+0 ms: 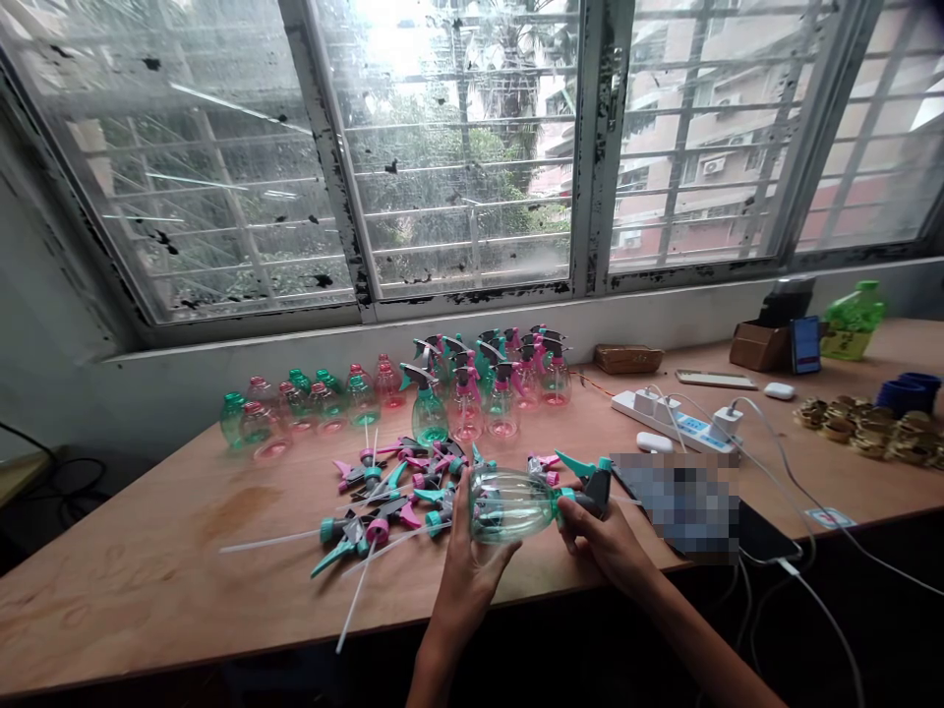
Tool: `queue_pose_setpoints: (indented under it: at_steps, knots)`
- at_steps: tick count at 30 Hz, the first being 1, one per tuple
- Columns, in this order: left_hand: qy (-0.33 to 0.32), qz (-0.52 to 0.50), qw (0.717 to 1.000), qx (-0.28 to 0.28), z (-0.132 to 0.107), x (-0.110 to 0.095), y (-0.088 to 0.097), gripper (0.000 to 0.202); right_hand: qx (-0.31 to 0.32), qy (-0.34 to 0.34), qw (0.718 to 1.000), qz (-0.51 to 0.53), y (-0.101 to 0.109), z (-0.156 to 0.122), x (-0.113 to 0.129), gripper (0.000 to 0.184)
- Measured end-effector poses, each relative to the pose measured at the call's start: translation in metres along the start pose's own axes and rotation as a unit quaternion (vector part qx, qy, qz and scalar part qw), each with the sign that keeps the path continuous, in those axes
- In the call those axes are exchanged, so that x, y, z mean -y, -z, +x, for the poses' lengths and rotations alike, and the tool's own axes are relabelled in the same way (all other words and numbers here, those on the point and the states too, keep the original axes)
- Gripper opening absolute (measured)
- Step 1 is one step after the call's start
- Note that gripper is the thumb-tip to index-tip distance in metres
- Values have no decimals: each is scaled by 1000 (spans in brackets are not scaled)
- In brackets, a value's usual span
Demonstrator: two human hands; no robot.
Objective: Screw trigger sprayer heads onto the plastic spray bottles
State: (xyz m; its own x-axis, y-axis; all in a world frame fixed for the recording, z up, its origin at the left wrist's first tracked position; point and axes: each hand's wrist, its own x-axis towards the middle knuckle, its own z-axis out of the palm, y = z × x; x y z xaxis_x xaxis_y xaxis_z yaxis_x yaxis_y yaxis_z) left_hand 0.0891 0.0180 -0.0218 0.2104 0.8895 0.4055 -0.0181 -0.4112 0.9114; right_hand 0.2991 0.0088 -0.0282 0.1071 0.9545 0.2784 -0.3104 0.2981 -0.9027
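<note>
A clear green spray bottle [512,503] lies sideways in the air above the table's front edge. My left hand [472,560] is wrapped round its body from below. At the bottle's neck, my right hand [590,531] grips the dark grey and teal trigger spray head [596,487], whose teal collar meets the neck. Whether the collar is fully screwed on cannot be seen. Just left of my hands lies a loose heap of trigger spray heads [383,501] in grey, teal and pink, several with thin white dip tubes pointing outward.
Open bottles [269,433] in green and pink stand at the back left. Beside them are several bottles with spray heads [466,413]. To the right are a power strip [675,423] with cables, a black phone [763,531], a cardboard box [756,344] and brass-coloured parts [874,433].
</note>
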Motion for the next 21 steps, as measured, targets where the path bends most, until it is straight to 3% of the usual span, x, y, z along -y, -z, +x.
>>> queue_pose_setpoints:
  at_steps: [6,15,21]
  knots:
    - [31,-38,999,14,1,-6,1,97,-1,-2,1000,3,2,1,-3,39]
    - [1,-25,1000,5,1,0,0,96,4,-1,1000,16,2,1,-4,36]
    - [35,-58,998,16,0,-7,-1,96,5,-7,1000,15,3,1,-6,36]
